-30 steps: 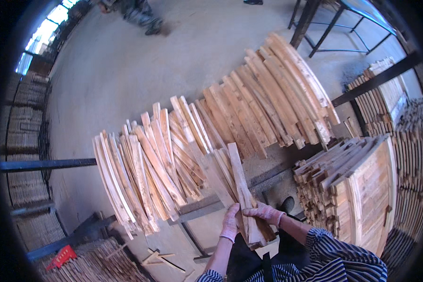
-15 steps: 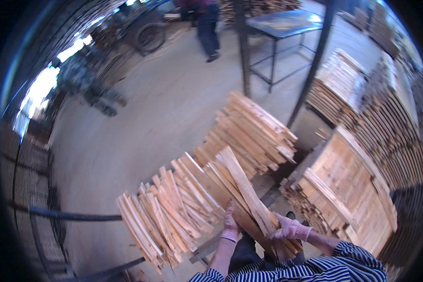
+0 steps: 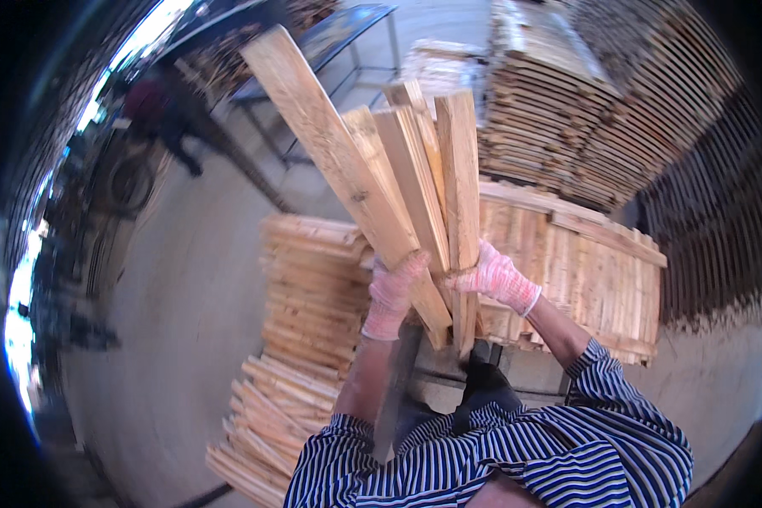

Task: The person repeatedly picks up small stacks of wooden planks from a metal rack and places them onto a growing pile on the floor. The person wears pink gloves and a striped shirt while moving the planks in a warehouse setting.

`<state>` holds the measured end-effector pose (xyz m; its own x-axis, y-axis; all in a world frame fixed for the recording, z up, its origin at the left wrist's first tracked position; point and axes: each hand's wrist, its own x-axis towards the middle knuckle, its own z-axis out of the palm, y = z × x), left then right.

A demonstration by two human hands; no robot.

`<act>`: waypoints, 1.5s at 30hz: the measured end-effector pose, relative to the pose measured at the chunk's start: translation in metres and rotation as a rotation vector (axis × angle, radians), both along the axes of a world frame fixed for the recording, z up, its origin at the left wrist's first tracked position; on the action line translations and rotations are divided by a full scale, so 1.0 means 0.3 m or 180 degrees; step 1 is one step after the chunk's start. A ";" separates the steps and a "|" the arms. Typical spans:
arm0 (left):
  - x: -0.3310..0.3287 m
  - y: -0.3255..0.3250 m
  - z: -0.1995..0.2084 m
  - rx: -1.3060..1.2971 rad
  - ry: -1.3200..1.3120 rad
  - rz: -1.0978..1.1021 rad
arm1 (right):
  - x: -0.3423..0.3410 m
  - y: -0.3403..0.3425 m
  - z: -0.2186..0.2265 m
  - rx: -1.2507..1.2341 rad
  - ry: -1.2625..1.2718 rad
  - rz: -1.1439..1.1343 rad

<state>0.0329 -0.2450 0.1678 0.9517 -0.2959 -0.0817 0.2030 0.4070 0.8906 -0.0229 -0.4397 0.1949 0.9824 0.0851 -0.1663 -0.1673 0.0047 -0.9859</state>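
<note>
Both my hands wear pink-and-white knit gloves and hold up a fanned bundle of several wooden boards. My left hand [image 3: 393,296] is closed round a wide board [image 3: 339,157], which leans out to the left. Around the lower part of the upright right board [image 3: 460,182] my right hand [image 3: 501,278] is closed. Narrower wooden boards [image 3: 411,169] stand between these two, their lower ends crowded together between my hands. Beyond my right hand lies a low stack of planks [image 3: 559,271], with cross boards on top.
Left of my left arm are a neat pile of wooden strips [image 3: 309,296] and a looser pile of strips [image 3: 267,415]. Tall stacks of planks [image 3: 550,118] rise behind the low stack. A metal table [image 3: 343,34] and a dark post [image 3: 241,157] stand far left, near a blurred person [image 3: 165,118].
My view has turned right, toward the low plank stack. My hands have lifted the boards away from the strip piles, and the boards now fan apart at their upper ends.
</note>
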 end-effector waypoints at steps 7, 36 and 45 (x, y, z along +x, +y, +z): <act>0.288 -0.438 -0.105 0.1208 -0.2038 -0.1528 | 0.058 -0.527 0.037 -0.0858 -0.0494 -0.0401; -0.501 -1.605 -0.565 0.0181 0.1409 -0.2929 | -0.732 -1.369 -0.388 0.0703 0.0637 -0.2588; -0.666 -1.808 -0.588 0.1766 -0.0720 -0.4308 | -0.941 -1.615 -0.558 -0.3084 0.1914 -0.3051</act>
<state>-0.1669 -0.7874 -0.0086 -0.0084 -0.9292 -0.3694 -0.0193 -0.3692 0.9291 -0.3053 -0.9243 0.0276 0.3646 -0.9156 -0.1697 -0.8526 -0.2550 -0.4561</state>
